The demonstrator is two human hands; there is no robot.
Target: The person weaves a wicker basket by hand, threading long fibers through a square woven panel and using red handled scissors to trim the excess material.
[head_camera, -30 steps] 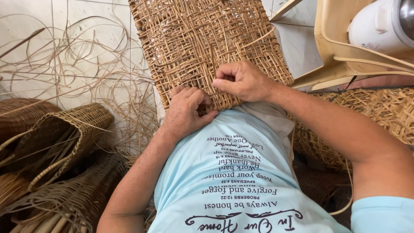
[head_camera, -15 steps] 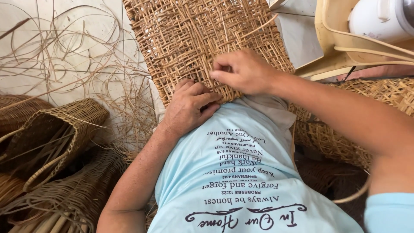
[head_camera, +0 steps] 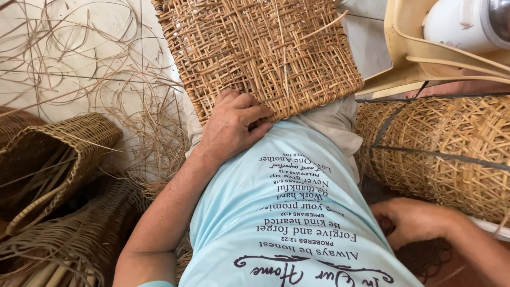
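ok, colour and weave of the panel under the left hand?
Tan-golden woven panel, open criss-cross lattice of thin cane strips; left hand rests on its near edge. Head view.

One woven panel (head_camera: 260,53), flat, far centre. Two dark baskets near left: one open-mouthed (head_camera: 50,159), one lower down (head_camera: 85,239). One pale openwork basket (head_camera: 451,149) lying on its side, right. One white appliance (head_camera: 467,21) on one cream frame (head_camera: 419,58), far right. Two hands: left hand (head_camera: 231,125) at the panel's near edge, right hand (head_camera: 411,220) low at near right. Loose cane strands (head_camera: 79,69) far left: a tangle, too many to count.
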